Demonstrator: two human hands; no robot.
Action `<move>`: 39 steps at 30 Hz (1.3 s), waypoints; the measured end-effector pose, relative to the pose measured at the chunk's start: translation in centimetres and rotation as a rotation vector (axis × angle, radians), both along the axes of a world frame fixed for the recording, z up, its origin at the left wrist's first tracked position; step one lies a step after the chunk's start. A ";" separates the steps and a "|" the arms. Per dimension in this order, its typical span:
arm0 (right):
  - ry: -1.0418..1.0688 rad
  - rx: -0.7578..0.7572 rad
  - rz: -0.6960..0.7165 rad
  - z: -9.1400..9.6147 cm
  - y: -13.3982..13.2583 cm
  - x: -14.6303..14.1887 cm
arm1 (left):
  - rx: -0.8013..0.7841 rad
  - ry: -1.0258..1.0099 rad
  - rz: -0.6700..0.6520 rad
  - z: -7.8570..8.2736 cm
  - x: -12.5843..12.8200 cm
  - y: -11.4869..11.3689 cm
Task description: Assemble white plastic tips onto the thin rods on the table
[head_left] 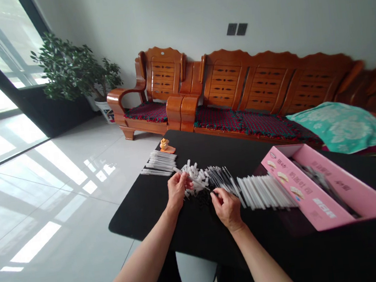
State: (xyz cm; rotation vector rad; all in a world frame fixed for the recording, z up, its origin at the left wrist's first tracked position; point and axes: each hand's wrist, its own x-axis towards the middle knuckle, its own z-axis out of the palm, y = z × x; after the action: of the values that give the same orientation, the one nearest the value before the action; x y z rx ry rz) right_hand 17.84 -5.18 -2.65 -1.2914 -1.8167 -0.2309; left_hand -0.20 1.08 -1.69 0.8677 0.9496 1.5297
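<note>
My left hand (179, 188) is closed round a slim whitish pen (195, 179), which slants down to the right. At the pen's lower end my right hand (227, 205) pinches what looks like a small black piece (213, 193); the fingers partly hide it. White caps (196, 172) lie in a loose heap just behind my hands. Under them is a scatter of small black pieces (204, 201). Thin dark pen refills (222, 178) lie to the right of the caps, followed by a row of clear-white pen barrels (265, 191). Several pens (160, 161) lie side by side at the left.
A pink open box (303, 196) with dark contents stands on the right of the black table (142, 214). A small yellow-orange figure (165, 144) sits at the far left edge. Beyond are a wooden sofa (225, 80), a turquoise cloth (339, 126) and a potted plant (74, 72).
</note>
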 end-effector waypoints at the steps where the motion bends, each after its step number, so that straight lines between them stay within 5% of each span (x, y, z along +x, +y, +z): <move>1: 0.001 0.007 -0.005 -0.1 0.0 0.1 | 0.000 -0.005 0.016 0.0 -0.1 0.0; 9: -0.055 -0.012 -0.171 -0.6 0.5 0.3 | 0.024 0.002 0.046 -0.1 -0.2 0.1; 18: -0.111 0.013 0.043 -0.3 0.4 -0.1 | 0.061 0.036 -0.065 0.2 0.2 -0.3; 23: -0.110 -0.011 0.019 -0.1 0.3 2.4 | 0.057 -0.040 0.151 0.0 -1.2 0.5; 27: -0.034 -0.068 -0.179 0.6 -0.5 6.0 | 0.020 -0.082 0.304 0.0 -2.0 0.8; 32: -0.045 -0.172 -0.545 0.5 -2.4 8.4 | 0.051 -0.028 0.239 0.3 -1.4 0.4; 39: -0.110 -0.163 -0.556 0.1 -1.6 7.4 | 0.095 0.036 0.030 0.5 -0.7 -0.2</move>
State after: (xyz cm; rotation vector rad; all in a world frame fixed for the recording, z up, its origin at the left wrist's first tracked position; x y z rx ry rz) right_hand 25.20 -6.73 -2.56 -1.9190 -1.5512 -0.4691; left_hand -0.91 0.88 -1.17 0.9546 0.9258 1.6003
